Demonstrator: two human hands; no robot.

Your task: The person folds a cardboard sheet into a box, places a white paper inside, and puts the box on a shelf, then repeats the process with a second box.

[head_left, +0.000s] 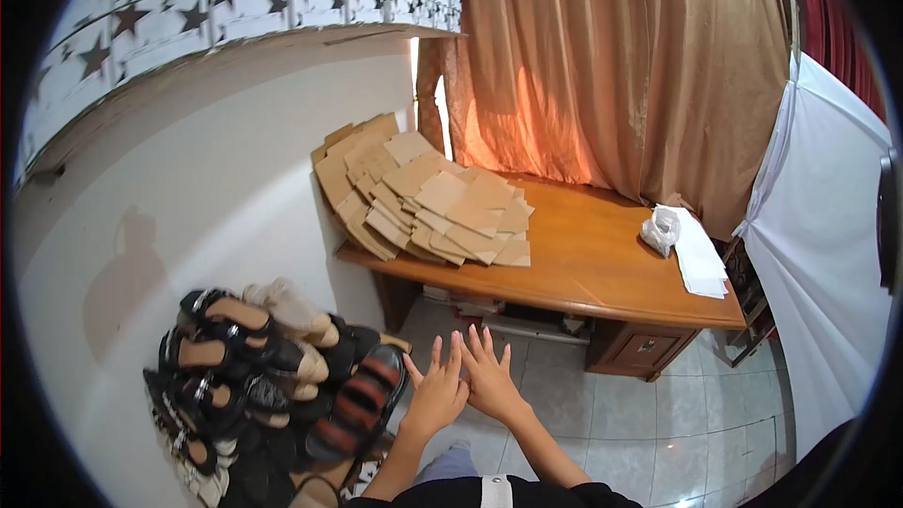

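My left hand and my right hand are held out in front of my body, fingers spread, with nothing in them. They are close together at the thumbs and partly overlap in the view. To the left of my left hand lies a pile of shoes and sandals, mostly black with some beige ones. A dark shoe with reddish-brown bands is the nearest of them. Beyond my hands stands a brown wooden desk. Flattened cardboard pieces are stacked loosely over its left end.
On the desk's right side are white paper sheets and a crumpled plastic bag. A brown curtain hangs behind, a white cloth at right. Star-patterned boxes line the upper left. The floor is grey tile.
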